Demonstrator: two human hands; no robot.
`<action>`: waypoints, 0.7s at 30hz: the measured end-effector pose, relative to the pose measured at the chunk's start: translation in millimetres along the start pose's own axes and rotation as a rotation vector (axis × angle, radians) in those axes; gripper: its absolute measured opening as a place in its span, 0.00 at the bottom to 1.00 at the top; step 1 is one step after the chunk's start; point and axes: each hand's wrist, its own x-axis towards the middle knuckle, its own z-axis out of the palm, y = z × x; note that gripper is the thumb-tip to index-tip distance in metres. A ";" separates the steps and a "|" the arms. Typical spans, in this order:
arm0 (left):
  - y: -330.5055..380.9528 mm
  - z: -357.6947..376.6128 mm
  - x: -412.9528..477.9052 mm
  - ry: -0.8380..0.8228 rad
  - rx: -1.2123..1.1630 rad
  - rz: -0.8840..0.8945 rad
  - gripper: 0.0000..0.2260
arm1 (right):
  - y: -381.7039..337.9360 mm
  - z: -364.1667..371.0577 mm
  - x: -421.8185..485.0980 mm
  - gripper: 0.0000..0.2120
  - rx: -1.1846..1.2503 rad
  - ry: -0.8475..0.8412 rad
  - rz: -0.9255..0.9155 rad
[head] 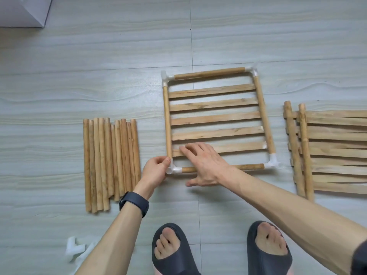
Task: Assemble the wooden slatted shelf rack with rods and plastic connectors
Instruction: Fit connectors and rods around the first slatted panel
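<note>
A square slatted shelf panel (215,118) lies flat on the floor, with several wooden slats between two side rods and white plastic connectors at its corners. My left hand (155,170) pinches the near-left corner connector (171,169). My right hand (204,163) rests palm down with spread fingers over the near rod (250,167) and the nearest slat. A row of loose wooden rods (110,163) lies to the left. More slatted panels (329,149) are stacked at the right edge.
Spare white connectors (74,250) lie on the floor at lower left. My two feet in dark slippers (220,249) stand just below the panel. A white box corner (23,10) sits at the top left. The floor is pale wood-grain tile.
</note>
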 end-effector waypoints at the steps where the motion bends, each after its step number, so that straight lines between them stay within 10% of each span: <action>1: -0.5 -2.5 2.3 0.066 0.045 0.007 0.12 | 8.6 -1.9 -13.1 0.56 -0.013 0.009 0.020; 7: -0.1 -2.3 -6.1 0.338 0.598 0.362 0.28 | 94.0 -12.3 -100.1 0.58 -0.189 -0.100 0.278; 12: 5.8 -4.5 4.0 0.016 1.372 0.609 0.47 | 113.5 -28.4 -103.3 0.53 -0.360 -0.192 0.224; 21: 13.7 -5.1 14.0 0.097 1.537 0.576 0.35 | 110.7 -40.1 -84.4 0.32 -0.553 -0.208 0.198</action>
